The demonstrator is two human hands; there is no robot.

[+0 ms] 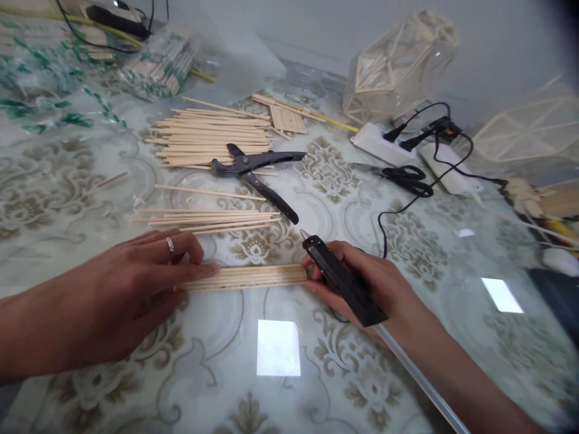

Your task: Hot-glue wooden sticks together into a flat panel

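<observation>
Left hand (131, 286) flat, pressing stick panel (246, 277) onto counter (407, 374); right hand (384, 278) gripping black glue gun (341, 278) at panel's end; far wrapper (158, 63) print unreadable.

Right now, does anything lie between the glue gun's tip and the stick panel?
Nothing visible does. The left hand and right hand touch the ends of the stick panel; the tip of the glue gun sits just behind its right end. The pliers lie farther back.

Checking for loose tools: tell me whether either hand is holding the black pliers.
No: the black pliers lie on the table, while the right hand grips a black glue gun and the left hand presses a stick panel.
</observation>
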